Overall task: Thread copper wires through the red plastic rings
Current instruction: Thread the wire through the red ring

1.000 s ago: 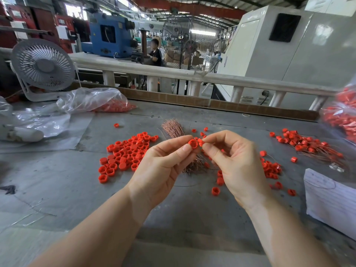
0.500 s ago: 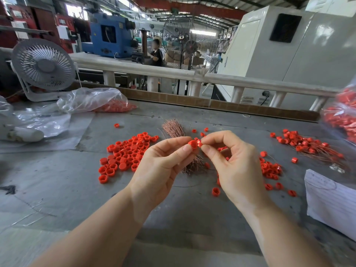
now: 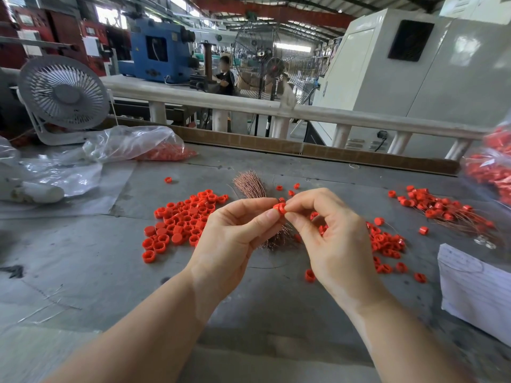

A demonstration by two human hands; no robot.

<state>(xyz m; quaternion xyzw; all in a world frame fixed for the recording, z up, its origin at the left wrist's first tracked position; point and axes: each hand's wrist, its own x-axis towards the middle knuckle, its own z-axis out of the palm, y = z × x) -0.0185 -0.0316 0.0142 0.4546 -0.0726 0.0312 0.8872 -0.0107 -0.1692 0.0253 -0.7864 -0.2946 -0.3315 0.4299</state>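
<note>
Both hands, left (image 3: 235, 239) and right (image 3: 337, 239), pinch one ring (image 3: 279, 209) above the wire bundle (image 3: 253, 186), with a threaded pile (image 3: 448, 211) far right and many loose rings (image 3: 182, 219) apparently left.

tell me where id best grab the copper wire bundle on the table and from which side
Grip the copper wire bundle at its narrow waist, just beyond the left hand, where the strands pack tightest. Come from above with the fingers across the strands. Its far end fans out loose and would likely splay or shed wires if pinched.
</note>
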